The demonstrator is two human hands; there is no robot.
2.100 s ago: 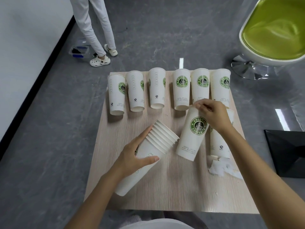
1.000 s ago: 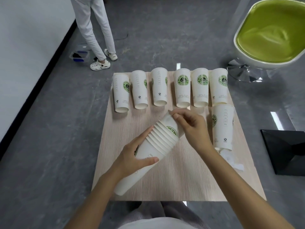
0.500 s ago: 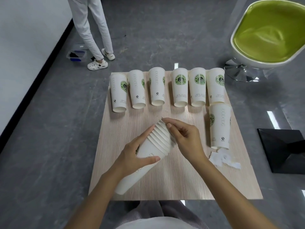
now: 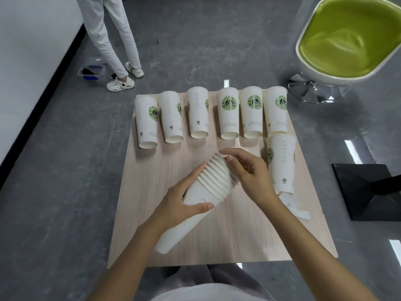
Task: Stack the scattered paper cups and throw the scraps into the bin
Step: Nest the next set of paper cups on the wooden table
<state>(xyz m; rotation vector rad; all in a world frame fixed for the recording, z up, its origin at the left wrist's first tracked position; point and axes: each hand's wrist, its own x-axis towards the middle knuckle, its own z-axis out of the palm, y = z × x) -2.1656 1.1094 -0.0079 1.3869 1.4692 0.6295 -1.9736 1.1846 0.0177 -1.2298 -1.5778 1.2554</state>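
Note:
A tilted stack of nested white paper cups [image 4: 208, 187] is held over the wooden table [image 4: 227, 242], rims pointing up and away. My left hand [image 4: 184, 203] grips the stack around its middle. My right hand [image 4: 247, 172] is at the stack's mouth, with bent fingertips touching the top rim. Six single cups stand upside down in a row at the table's far edge, from the left cup [image 4: 146, 122] to the right cup [image 4: 276, 111]. One more upturned cup [image 4: 282, 161] stands by my right wrist. White paper scraps [image 4: 293, 206] lie just in front of it.
A black square object [image 4: 364, 192] sits on the floor right of the table. A green and white swivel chair [image 4: 351, 38] stands at the back right. A person's legs [image 4: 108, 40] and a small plastic box [image 4: 92, 71] are at the back left.
My right hand carried a single cup from the right side to the stack and pushed it in until it nested. My left hand kept hold of the stack.

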